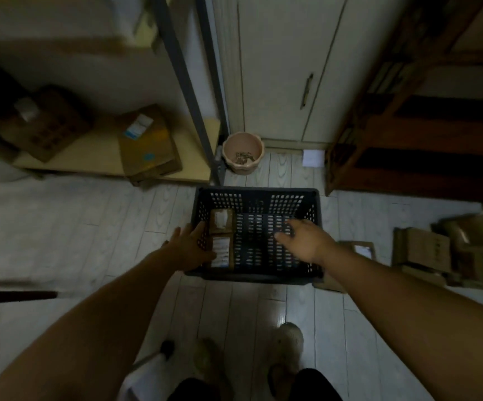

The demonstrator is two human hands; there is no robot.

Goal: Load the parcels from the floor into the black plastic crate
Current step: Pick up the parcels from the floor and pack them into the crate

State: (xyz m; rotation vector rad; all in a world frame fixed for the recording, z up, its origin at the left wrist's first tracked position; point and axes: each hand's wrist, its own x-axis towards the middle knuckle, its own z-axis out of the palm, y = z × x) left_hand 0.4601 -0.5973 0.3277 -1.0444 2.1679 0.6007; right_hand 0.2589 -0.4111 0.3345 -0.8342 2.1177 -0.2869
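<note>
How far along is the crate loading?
Done: far parcel and near parcel lie along the left side of the black crate. In hand: nothing; left hand is at the crate's left wall, right hand open above the crate. Left: a parcel pile on the floor at right, plus a single parcel beside the crate.

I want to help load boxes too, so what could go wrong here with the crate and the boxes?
1. Both loaded parcels sit against the left wall of the black crate, so it might tilt that way if lifted.
2. The floor parcels lie piled at the right, some close beside the crate, so someone stepping there could trip on them.
</note>
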